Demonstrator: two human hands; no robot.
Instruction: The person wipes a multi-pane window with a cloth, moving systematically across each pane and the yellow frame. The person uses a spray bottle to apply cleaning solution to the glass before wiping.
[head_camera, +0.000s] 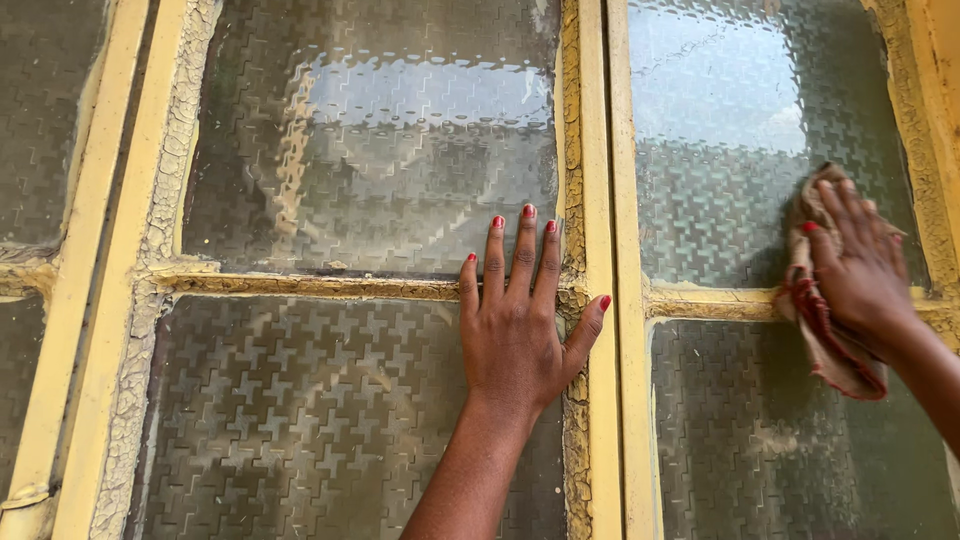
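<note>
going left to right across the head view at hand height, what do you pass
Cracked yellow frame upright → textured glass pane → left hand flat on the window → yellow centre post → right glass pane → right hand pressing a cloth.

We see panes of patterned glass, glossy and bumpy with a pressed zigzag relief, set in a window frame whose yellow paint is matt, cracked and flaking, roughest along the putty lines. At about three o'clock the right hand presses a soft, worn brownish cloth with a red edge onto the glass, and the left hand has glossy red nails.
</note>
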